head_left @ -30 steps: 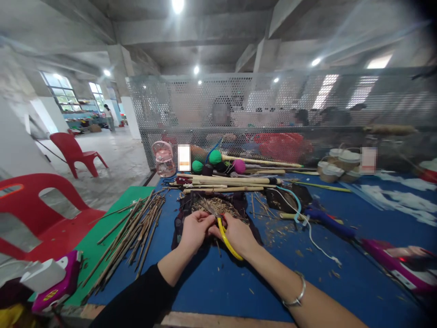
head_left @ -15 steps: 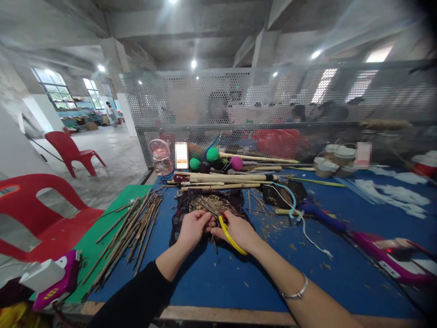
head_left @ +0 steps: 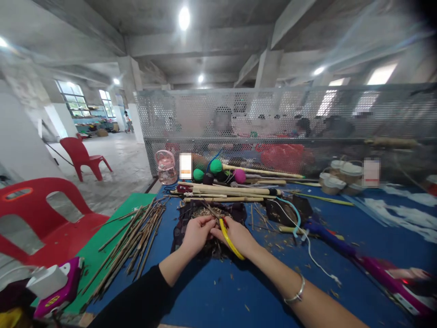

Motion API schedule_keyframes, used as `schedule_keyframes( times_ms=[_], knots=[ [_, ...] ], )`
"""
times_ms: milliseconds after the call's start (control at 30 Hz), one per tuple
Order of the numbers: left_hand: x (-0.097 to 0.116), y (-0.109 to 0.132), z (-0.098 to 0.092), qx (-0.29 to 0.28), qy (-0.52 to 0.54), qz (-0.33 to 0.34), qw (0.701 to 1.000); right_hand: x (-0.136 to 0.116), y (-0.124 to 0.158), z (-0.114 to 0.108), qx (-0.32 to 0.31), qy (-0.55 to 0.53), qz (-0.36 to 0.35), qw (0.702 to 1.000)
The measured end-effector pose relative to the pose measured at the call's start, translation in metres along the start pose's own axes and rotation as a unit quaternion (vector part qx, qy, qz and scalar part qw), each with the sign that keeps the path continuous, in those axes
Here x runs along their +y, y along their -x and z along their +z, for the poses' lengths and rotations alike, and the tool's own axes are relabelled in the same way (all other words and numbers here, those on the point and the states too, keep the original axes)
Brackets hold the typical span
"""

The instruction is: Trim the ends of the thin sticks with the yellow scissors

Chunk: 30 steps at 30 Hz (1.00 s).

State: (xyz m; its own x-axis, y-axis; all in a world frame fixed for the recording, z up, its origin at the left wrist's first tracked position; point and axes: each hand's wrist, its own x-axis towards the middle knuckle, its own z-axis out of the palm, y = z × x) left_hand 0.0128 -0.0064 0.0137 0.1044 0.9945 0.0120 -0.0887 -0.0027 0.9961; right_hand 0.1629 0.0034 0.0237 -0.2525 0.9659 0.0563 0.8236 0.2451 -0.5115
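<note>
My right hand [head_left: 240,238] is closed round a pair of scissors [head_left: 231,241] with yellow handles, its blades pointing away and up to the left. Fingertips of my left hand [head_left: 196,237] are pinched together close beside the scissors; what they hold is hidden. Both hands are over a dark cloth [head_left: 179,226] that bears a heap of small chopped brown stem pieces [head_left: 205,211]. To the left lies a loose bundle of long thin dry stems [head_left: 138,237], partly on a green mat.
Bamboo sticks [head_left: 225,192] lie behind the cloth, near green and magenta balls [head_left: 216,166]. A pink bottle [head_left: 166,169] stands by the mesh partition [head_left: 191,109]. At right are a white cord [head_left: 312,253], lidded pots [head_left: 351,171] and a purple power strip [head_left: 392,282]. Red chairs [head_left: 51,218] stand left.
The view has tilted up slightly, so everything sits lower. My hands have drawn closer together over the cloth, and the scissors stay in my right hand.
</note>
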Motion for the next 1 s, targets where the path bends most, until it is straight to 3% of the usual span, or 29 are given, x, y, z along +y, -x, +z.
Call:
schedule_keyframes(
  times_ms=[333, 500, 667, 1000],
  knots=[
    [-0.005, 0.013, -0.009, -0.027, -0.011, -0.017, 0.999, -0.003, 0.009, 0.006, 0.032, 0.027, -0.047, 0.998],
    [-0.01, 0.011, -0.012, -0.008, -0.058, -0.003, 0.998, -0.005, 0.01, 0.006, -0.002, 0.055, 0.003, 0.998],
    [-0.011, 0.011, -0.013, -0.005, -0.074, 0.01, 0.997, -0.006, 0.013, 0.007, 0.009, 0.058, 0.019, 0.998],
    [-0.01, 0.011, -0.009, 0.018, 0.01, -0.039, 0.999, -0.002, 0.01, 0.01, 0.014, 0.049, 0.035, 0.998]
  ],
)
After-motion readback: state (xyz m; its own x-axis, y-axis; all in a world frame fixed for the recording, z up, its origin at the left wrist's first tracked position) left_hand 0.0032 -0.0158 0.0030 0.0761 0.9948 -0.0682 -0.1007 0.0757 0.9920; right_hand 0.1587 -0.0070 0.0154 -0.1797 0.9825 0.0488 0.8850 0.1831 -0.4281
